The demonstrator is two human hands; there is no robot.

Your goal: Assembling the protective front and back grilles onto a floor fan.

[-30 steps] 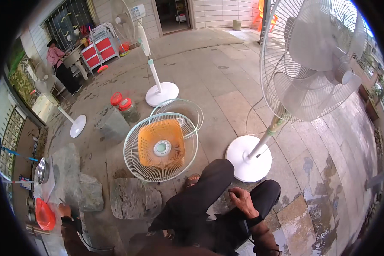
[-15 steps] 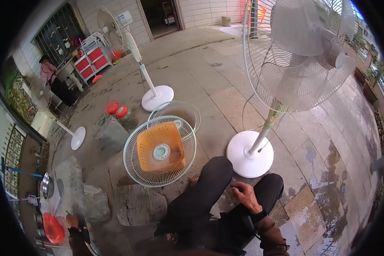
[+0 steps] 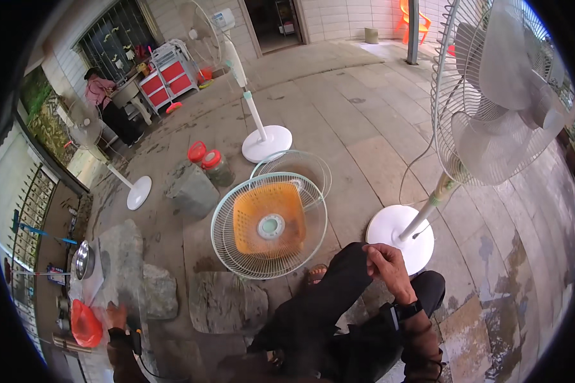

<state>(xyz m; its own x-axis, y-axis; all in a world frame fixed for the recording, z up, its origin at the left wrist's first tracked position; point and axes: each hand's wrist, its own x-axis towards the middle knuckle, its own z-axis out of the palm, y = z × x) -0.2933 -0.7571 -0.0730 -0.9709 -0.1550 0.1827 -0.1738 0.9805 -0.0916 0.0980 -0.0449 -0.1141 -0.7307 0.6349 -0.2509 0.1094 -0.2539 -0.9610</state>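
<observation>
My right hand [image 3: 388, 268] is just above my bent left knee [image 3: 351, 258], thumb and forefinger pinched together. Anything between those fingers is too small to make out. Low on the left, my left hand [image 3: 115, 316], blurred, is over a grey stone slab [image 3: 118, 255] beside a red plastic bag [image 3: 86, 324]; its fingers are not clear. In front of my legs a round wire fan guard [image 3: 218, 239] lies over an orange plastic basket [image 3: 252, 214]. A second wire guard [image 3: 322, 172] shows behind it. Right of my knees stands a large pedestal fan [image 3: 437, 198], its front blades uncovered.
Two more pedestal fans [image 3: 255, 121] [image 3: 131, 182] stand farther back. A red-lidded jar [image 3: 218, 171] is beside a stone block [image 3: 195, 191]. A metal bowl [image 3: 84, 260] sits on the slab's left edge. Another person [image 3: 102, 102] stands by a table at the back left.
The view has turned left, so the scene shifts right. My right hand has risen from between my knees to the left knee. My left hand has moved slightly up over the slab.
</observation>
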